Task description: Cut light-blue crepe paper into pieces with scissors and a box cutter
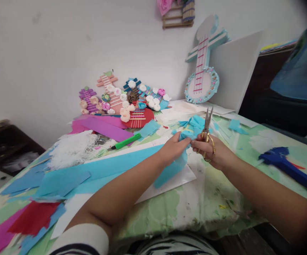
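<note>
Over the middle of the table, my left hand (pixel 172 149) pinches a piece of light-blue crepe paper (pixel 187 135), part of which hangs down below the fingers. Close against it, my right hand (pixel 213 150) is closed with gold-handled scissors (pixel 207 129) in it, their blades pointing up. The thumb and fingertips of the right hand meet the left fingers at the paper's edge. Just behind the hands lie more crumpled light-blue pieces (pixel 196 122). A long strip of blue paper (pixel 116 156) stretches under my left forearm.
A blue glue gun (pixel 289 164) lies at the right. Left of my hands are a green marker (pixel 127 141) and white shredded paper (pixel 72 148). Decorated stick guitars (pixel 113 94) lean on the wall, with a larger white guitar (pixel 202 79) at the back right. Red paper (pixel 32 216) lies front left.
</note>
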Available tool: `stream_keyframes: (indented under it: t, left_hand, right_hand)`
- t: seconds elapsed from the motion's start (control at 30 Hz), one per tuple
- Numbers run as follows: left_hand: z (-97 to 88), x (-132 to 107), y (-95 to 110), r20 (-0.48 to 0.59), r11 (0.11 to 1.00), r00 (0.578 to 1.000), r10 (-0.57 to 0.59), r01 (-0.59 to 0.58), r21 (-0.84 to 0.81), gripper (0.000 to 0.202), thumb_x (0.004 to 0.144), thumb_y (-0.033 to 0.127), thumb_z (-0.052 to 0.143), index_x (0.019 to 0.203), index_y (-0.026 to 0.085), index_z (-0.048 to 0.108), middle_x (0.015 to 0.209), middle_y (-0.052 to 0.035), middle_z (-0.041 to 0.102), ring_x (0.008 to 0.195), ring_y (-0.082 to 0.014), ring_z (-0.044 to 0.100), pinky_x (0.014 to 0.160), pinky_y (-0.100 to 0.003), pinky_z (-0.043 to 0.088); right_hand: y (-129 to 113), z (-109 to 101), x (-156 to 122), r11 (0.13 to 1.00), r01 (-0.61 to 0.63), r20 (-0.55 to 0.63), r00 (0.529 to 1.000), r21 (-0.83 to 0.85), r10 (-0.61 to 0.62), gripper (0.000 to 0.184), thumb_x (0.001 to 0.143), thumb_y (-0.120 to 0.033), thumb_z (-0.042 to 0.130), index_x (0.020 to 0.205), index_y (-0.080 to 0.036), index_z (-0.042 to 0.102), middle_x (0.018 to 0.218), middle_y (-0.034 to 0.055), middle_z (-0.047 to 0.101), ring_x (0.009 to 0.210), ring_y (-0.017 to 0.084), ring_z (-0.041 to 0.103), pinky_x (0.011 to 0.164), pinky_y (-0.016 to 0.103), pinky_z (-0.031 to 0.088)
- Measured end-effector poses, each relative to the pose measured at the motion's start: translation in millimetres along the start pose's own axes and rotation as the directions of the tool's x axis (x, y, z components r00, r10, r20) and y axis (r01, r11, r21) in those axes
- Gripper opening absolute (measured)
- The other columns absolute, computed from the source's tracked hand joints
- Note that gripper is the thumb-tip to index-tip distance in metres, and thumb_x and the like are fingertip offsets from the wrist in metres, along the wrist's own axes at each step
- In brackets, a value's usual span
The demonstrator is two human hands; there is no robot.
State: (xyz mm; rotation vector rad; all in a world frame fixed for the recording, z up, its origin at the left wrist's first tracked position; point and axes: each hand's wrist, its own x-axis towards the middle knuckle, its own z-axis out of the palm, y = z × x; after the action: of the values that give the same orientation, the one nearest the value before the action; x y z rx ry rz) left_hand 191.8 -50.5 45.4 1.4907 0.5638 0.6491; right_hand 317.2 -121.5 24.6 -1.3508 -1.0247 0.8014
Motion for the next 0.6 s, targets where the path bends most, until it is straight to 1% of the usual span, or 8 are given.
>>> stream_keyframes:
  t: [0.07, 0.13, 0.27, 0.33, 0.4, 0.47, 0.53, 0.6]
  left_hand:
    - [-5.5, -5, 1, -0.028, 0.999, 0.998, 0.047, -0.047, 0.016, 0.008, 0.072, 0.025, 0.059, 0.073, 0.017, 0.055, 0.067, 0.0035, 0.055, 0.063, -0.0088, 0.049, 0.062, -0.02, 0.039]
    - [-12.6, -9, 1, -0.034, 0.997, 0.997, 0.074, -0.073, 0.026, 0.014, 0.072, 0.031, 0.059, 0.071, 0.017, 0.056, 0.065, 0.0037, 0.055, 0.061, -0.0092, 0.049, 0.063, -0.021, 0.039]
    - [-25.2, -17, 2, -0.047, 0.992, 0.992, 0.119, -0.117, 0.051, 0.021, 0.069, 0.036, 0.062, 0.078, 0.018, 0.058, 0.068, 0.0031, 0.056, 0.063, -0.0098, 0.05, 0.064, -0.022, 0.04]
    - [-29.7, -22, 2, -0.059, 0.99, 0.99, 0.127, -0.122, 0.07, 0.022, 0.067, 0.036, 0.063, 0.077, 0.017, 0.057, 0.066, 0.0032, 0.054, 0.06, -0.0093, 0.049, 0.06, -0.021, 0.039]
    - [-33.9, -26, 1, -0.069, 0.989, 0.99, 0.122, -0.115, 0.088, 0.022, 0.067, 0.036, 0.063, 0.073, 0.016, 0.056, 0.061, 0.0038, 0.051, 0.055, -0.0083, 0.045, 0.054, -0.02, 0.037]
    - [-38.7, -29, 0, -0.072, 0.989, 0.99, 0.12, -0.112, 0.099, 0.021, 0.069, 0.035, 0.061, 0.071, 0.016, 0.055, 0.059, 0.004, 0.049, 0.052, -0.0081, 0.044, 0.052, -0.02, 0.036]
    - [-44.2, -31, 2, -0.089, 0.986, 0.987, 0.136, -0.126, 0.113, 0.02, 0.071, 0.036, 0.058, 0.073, 0.016, 0.054, 0.062, 0.0033, 0.05, 0.056, -0.009, 0.046, 0.054, -0.021, 0.036]
    - [-49.9, -33, 6, -0.134, 0.977, 0.975, 0.18, -0.161, 0.142, 0.017, 0.07, 0.032, 0.06, 0.076, 0.017, 0.054, 0.069, 0.0027, 0.052, 0.063, -0.0097, 0.047, 0.058, -0.021, 0.036]
  right_hand:
    - [0, 7, 2, 0.998, 0.045, -0.023, 0.999, 0.035, -0.044, 0.023, 0.062, -0.025, 0.061, 0.064, -0.019, 0.039, 0.056, -0.0036, 0.046, 0.053, 0.01, 0.044, 0.052, 0.025, 0.033]
    - [-3, 14, 4, 0.995, 0.058, -0.024, 0.998, 0.086, -0.056, 0.023, 0.062, -0.023, 0.061, 0.064, -0.019, 0.038, 0.056, -0.0043, 0.045, 0.053, 0.01, 0.044, 0.051, 0.025, 0.033]
    - [-9, 28, 6, 0.972, 0.017, 0.058, 0.998, 0.235, -0.032, 0.027, 0.062, -0.029, 0.064, 0.069, -0.02, 0.04, 0.061, -0.0052, 0.044, 0.057, 0.01, 0.047, 0.057, 0.026, 0.038]
    - [-12, 36, 6, 0.96, 0.034, 0.076, 0.995, 0.277, -0.057, 0.029, 0.061, -0.029, 0.066, 0.07, -0.02, 0.039, 0.061, -0.006, 0.042, 0.057, 0.01, 0.047, 0.058, 0.026, 0.038]
    - [-13, 44, 7, 0.96, 0.074, 0.045, 0.995, 0.27, -0.089, 0.03, 0.06, -0.027, 0.066, 0.069, -0.02, 0.038, 0.061, -0.0063, 0.041, 0.055, 0.009, 0.045, 0.055, 0.025, 0.036]
    - [-14, 48, 8, 0.967, 0.089, 0.026, 0.995, 0.24, -0.098, 0.029, 0.06, -0.025, 0.065, 0.07, -0.02, 0.038, 0.062, -0.006, 0.042, 0.054, 0.009, 0.044, 0.052, 0.024, 0.035]
    - [-14, 51, 10, 0.978, 0.074, 0.051, 0.995, 0.195, -0.085, 0.029, 0.06, -0.024, 0.065, 0.071, -0.02, 0.038, 0.062, -0.0058, 0.042, 0.054, 0.008, 0.043, 0.051, 0.024, 0.034]
    - [-16, 53, 11, 0.991, 0.065, 0.098, 0.992, 0.121, -0.077, 0.029, 0.059, -0.022, 0.065, 0.071, -0.02, 0.039, 0.061, -0.0058, 0.041, 0.053, 0.008, 0.041, 0.051, 0.024, 0.033]
